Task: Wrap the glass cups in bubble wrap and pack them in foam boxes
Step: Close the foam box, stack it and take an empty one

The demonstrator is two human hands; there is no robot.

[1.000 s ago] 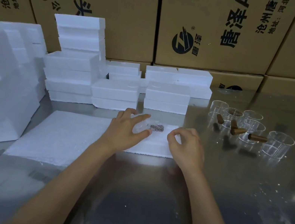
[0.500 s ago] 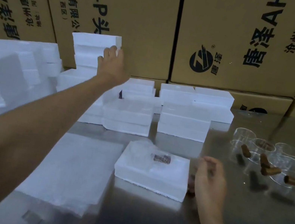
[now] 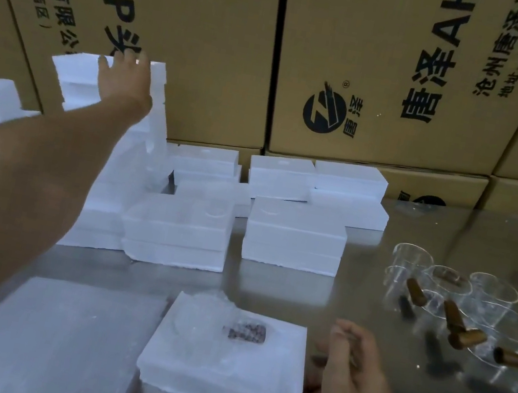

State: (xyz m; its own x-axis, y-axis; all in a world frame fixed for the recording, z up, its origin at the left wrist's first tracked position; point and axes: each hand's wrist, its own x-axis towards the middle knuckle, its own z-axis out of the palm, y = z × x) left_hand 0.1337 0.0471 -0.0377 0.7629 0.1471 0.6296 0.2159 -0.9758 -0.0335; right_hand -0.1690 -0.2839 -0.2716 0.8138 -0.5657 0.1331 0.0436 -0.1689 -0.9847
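A white foam box half [image 3: 222,366] lies on the steel table in front of me, with a bubble-wrapped glass cup [image 3: 221,323] lying in it; its brown handle shows through the wrap. My left hand [image 3: 125,82] reaches far back and rests with spread fingers on the top foam piece [image 3: 75,70] of a tall stack. My right hand [image 3: 356,362] hovers just right of the foam box half, fingers loosely curled, holding nothing. Several bare glass cups with brown handles [image 3: 460,301] stand at the right.
Stacks of white foam boxes [image 3: 295,237] fill the back middle and left of the table. A pile of bubble wrap sheets [image 3: 35,340] lies at the front left. Large cardboard cartons [image 3: 378,61] form a wall behind the steel table [image 3: 284,298].
My left hand left the wrapped cup and reached back up to the tall foam stack. My right hand drew away to the right of the foam box half.
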